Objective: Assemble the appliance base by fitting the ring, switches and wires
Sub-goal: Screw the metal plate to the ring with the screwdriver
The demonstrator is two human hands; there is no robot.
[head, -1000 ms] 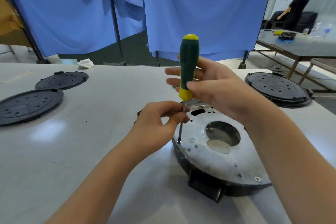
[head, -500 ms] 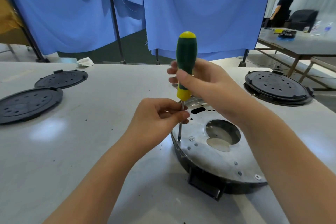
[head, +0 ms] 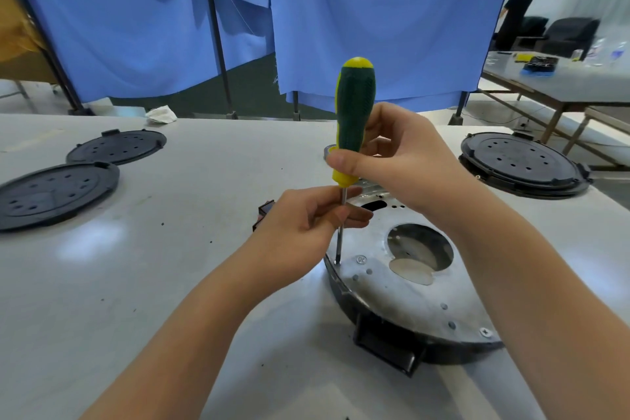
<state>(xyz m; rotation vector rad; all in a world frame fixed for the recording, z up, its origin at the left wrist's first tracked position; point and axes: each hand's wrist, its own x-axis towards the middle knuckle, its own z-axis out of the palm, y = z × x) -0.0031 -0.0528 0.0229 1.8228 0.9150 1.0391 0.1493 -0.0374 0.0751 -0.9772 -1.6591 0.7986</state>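
Right hand (head: 402,160) has re-gripped screwdriver (head: 354,112) handle lower, mid-turn; left hand (head: 306,225) still pinches shaft. Tip stays seated at base (head: 409,300) rim on worktop (head: 153,283); screw likely still tightening.

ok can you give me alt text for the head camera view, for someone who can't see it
A person's right hand holds an upright green and yellow screwdriver while the left hand pinches its shaft, tip at the edge of a round metal appliance base on a white table. Three black round covers lie around.
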